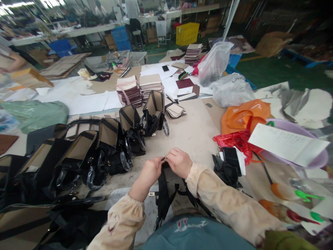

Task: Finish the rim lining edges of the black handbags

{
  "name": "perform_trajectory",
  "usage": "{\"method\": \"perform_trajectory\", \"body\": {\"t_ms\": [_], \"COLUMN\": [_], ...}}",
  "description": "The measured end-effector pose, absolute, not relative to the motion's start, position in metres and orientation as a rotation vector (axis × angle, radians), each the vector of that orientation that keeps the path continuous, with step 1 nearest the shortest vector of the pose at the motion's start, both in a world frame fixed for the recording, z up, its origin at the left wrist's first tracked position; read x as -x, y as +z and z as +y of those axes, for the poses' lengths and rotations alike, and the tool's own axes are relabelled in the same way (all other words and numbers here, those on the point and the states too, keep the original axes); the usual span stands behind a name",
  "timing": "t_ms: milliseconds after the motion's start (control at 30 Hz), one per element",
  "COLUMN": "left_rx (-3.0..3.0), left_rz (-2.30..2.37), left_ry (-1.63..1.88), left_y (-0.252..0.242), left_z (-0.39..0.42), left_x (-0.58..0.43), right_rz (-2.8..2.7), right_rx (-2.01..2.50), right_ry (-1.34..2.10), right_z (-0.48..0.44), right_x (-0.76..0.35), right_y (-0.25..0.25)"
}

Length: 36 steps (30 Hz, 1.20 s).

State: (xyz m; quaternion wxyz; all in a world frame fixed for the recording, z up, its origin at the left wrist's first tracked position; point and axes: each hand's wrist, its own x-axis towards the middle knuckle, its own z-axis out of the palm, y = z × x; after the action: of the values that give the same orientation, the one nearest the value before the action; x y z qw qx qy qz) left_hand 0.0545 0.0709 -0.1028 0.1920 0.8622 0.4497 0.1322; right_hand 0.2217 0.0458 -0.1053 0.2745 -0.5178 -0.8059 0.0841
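My left hand (153, 171) and my right hand (179, 163) meet over the front of the table. Both are closed, with fingertips pinching the upper edge of a black fabric bag piece (163, 189). The piece hangs down toward my apron (192, 232), and its lower part is partly hidden by my right sleeve. A small gold-coloured metal fitting (151, 194) shows beside it, left of the hanging strip. To the left of my hands stand several black bags (108, 133) with open tan-lined flaps and plastic-wrapped handles.
Stacked panels (152, 85) stand beyond the bags. At right lie black pieces (229, 166), an orange bag (244, 113), a lilac basin (318, 158) under a white sheet (288, 144), and glue bottles (282, 191). A co-worker's arm (14, 60) shows at far left.
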Motion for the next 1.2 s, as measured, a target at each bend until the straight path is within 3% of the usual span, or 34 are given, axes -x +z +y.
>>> {"method": "perform_trajectory", "body": {"t_ms": [367,900,1200], "left_rx": [-2.354,-2.252,-2.14], "left_rz": [1.244,1.299,1.447], "left_ry": [0.406,0.487,0.134], "left_y": [-0.1,-0.097,-0.091], "left_z": [0.079,0.068,0.043], "left_x": [-0.055,-0.051,-0.04], "right_rz": [-2.151,-2.188,-2.172], "right_rx": [1.302,1.525,1.721], "right_ry": [0.353,0.559,0.589], "right_z": [0.055,0.056,0.05], "right_x": [-0.242,-0.258,-0.257], "right_y": [-0.101,-0.113,-0.109]}}
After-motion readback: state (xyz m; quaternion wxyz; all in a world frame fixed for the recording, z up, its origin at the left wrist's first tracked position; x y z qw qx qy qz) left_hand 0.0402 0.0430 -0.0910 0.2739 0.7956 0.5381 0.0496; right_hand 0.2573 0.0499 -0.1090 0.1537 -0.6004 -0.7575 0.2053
